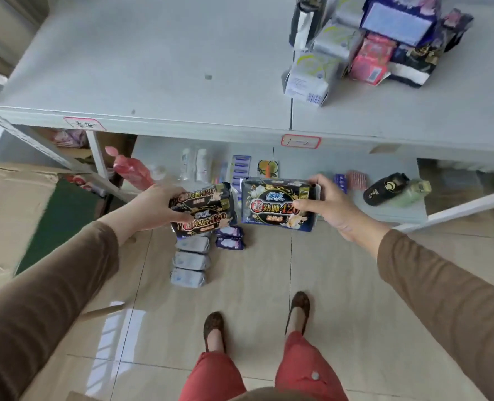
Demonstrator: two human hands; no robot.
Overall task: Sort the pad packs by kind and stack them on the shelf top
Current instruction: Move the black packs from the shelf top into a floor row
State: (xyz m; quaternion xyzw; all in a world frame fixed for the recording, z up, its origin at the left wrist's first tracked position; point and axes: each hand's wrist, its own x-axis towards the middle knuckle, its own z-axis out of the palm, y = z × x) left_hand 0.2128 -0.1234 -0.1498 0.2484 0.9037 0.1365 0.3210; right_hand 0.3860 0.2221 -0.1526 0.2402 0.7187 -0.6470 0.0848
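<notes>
Now the person stands before a grey metal shelf top and holds pad packs in both hands, lower than its front edge. The left hand is closed around two dark navy plastic packs with red and gold print, one lying upon the other, with the thumb at the near side. The right hand grips a single dark navy pack of the same print by its right end, thumb on the front face and fingers behind. The two loads are near each other but do not touch.

On the beige tiled floor, below the left hand, three pale grey soft packs lie in a row, and just beside them are two small purple packs. At the far right of the shelf top stands a mixed heap of white, pink and dark packs.
</notes>
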